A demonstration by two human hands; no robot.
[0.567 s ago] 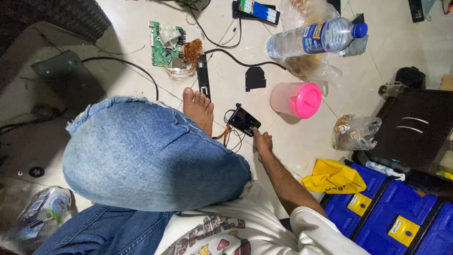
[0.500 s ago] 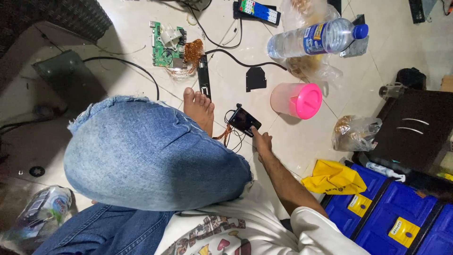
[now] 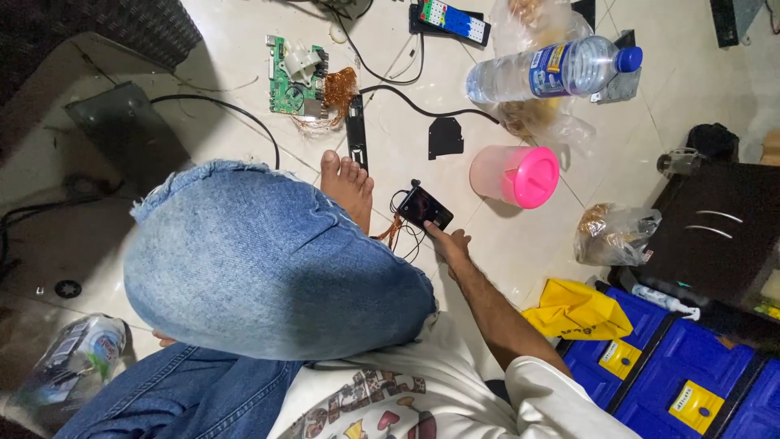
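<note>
My right hand (image 3: 452, 245) reaches out over the tiled floor, and its fingertip touches the near edge of a small black device (image 3: 425, 207). The device lies flat with thin black and copper wires (image 3: 396, 232) trailing from it. The hand grips nothing. My bare foot (image 3: 347, 183) rests just left of the device, and my raised knee in blue jeans (image 3: 268, 268) fills the middle of the view. My left hand is out of sight.
A pink-lidded tub (image 3: 516, 175) stands right of the device. Beyond lie a water bottle (image 3: 552, 73), a green circuit board (image 3: 296, 77) with a copper coil, a black strip (image 3: 356, 138) and cables. Blue boxes (image 3: 674, 374), a yellow cloth (image 3: 575, 313) and dark furniture (image 3: 715, 244) stand at right.
</note>
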